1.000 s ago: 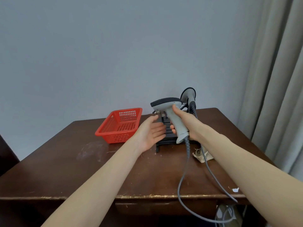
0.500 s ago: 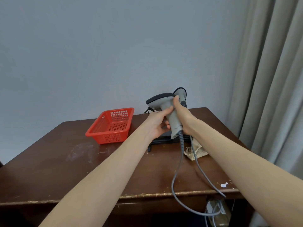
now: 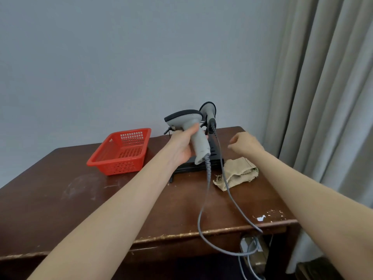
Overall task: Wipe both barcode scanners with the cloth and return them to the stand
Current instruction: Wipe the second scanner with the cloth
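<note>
My left hand (image 3: 181,146) grips the handle of a grey barcode scanner (image 3: 187,122), held upright above the black stand (image 3: 212,150). Its grey cable (image 3: 203,203) hangs down over the table's front edge. A second scanner (image 3: 209,111) sits in the stand behind it, head up. My right hand (image 3: 245,143) hovers to the right with loosely curled fingers, holding nothing, above a beige cloth (image 3: 236,173) that lies crumpled on the table beside the stand.
A red perforated plastic basket (image 3: 121,152) stands at the back left of the dark wooden table (image 3: 80,199). A grey curtain (image 3: 323,98) hangs at the right. Both scanner cables run to a box (image 3: 252,245) below the table edge.
The scanner passed from my right hand to my left hand. My right hand let go and moved to the right, above the cloth.
</note>
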Motion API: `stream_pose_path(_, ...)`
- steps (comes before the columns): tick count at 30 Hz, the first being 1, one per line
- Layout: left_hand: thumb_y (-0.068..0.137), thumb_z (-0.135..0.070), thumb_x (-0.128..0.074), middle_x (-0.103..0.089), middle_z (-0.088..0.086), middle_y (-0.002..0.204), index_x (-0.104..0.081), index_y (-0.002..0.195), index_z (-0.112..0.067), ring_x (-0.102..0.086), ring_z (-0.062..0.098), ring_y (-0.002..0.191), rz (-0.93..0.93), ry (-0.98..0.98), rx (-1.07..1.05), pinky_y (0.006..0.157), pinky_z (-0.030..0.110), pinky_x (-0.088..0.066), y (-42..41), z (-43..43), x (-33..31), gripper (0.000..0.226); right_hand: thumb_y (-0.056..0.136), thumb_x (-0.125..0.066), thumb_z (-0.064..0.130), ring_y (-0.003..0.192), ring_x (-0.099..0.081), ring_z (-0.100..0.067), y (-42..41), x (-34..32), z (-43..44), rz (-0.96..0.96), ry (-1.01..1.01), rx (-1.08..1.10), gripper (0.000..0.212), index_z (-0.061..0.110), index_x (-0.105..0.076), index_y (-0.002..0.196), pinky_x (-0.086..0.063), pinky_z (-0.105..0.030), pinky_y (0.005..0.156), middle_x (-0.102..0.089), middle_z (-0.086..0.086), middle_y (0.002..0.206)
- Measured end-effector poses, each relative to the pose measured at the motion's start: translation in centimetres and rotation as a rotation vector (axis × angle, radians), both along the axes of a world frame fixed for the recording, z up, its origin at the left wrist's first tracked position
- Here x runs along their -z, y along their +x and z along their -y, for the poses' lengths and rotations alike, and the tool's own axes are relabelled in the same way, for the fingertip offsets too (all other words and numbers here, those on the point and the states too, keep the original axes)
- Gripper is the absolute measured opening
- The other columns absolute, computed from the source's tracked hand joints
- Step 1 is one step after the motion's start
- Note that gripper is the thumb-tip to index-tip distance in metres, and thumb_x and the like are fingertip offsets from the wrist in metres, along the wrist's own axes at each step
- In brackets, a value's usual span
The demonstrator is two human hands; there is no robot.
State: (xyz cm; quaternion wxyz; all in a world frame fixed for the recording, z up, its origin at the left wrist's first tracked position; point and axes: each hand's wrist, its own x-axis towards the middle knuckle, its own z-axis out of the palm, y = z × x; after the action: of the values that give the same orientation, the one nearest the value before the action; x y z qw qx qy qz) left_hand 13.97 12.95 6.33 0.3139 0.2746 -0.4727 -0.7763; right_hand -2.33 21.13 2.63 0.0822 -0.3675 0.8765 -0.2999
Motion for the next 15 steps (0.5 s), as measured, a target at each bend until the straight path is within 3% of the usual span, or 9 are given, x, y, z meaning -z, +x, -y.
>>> stream_pose_path(3,0.093,-0.015,-0.058,-0.064,0.012,0.093,-0.054,0.116,0.001,-0.065,0.023,0.079,0.031,0.026,0.020,0.064,0.041,-0.054,0.1,-0.3,1.0,0.029,0.085,-0.054,0.014,0.111,-0.058,-0.029,0.1,2.1,-0.6,0.020,0.162,-0.007,0.033,0.020,-0.063,0.116,-0.050,-0.039,0.092,-0.061,-0.007,0.122)
stream_pose_path(9,0.088,-0.023,-0.064,-0.069,0.007,0.106,-0.060,0.104,-0.001,-0.064,0.017,0.079,0.036,0.069,0.029,0.060,0.034,-0.053,0.8,0.3,2.3,0.028,0.074,-0.068,0.055,0.126,-0.038,-0.035,0.8,4.3,-0.6,-0.048,0.407,0.104,0.070,0.014,-0.050,0.128,-0.041,-0.040,0.096,-0.043,-0.013,0.136)
stream_pose_path(11,0.084,-0.026,-0.068,-0.070,0.007,0.110,-0.060,0.108,-0.001,-0.065,0.017,0.078,0.023,0.110,0.012,0.060,0.033,-0.054,1.1,0.8,2.6,0.037,0.076,-0.071,0.049,0.120,-0.046,-0.034,0.5,4.9,-0.4,0.006,0.379,0.110,0.063,0.012,-0.053,0.124,-0.046,-0.040,0.093,-0.049,-0.014,0.130)
stream_pose_path(15,0.083,-0.038,-0.065,-0.069,0.009,0.111,-0.052,0.119,-0.001,-0.065,0.012,0.062,-0.025,0.212,0.047,0.054,0.024,-0.055,1.3,1.2,2.7,0.053,0.080,-0.068,0.020,0.096,-0.062,-0.029,-0.1,4.7,-0.1,0.127,0.170,0.134,0.039,0.016,-0.062,0.118,-0.054,-0.035,0.079,-0.063,-0.010,0.113)
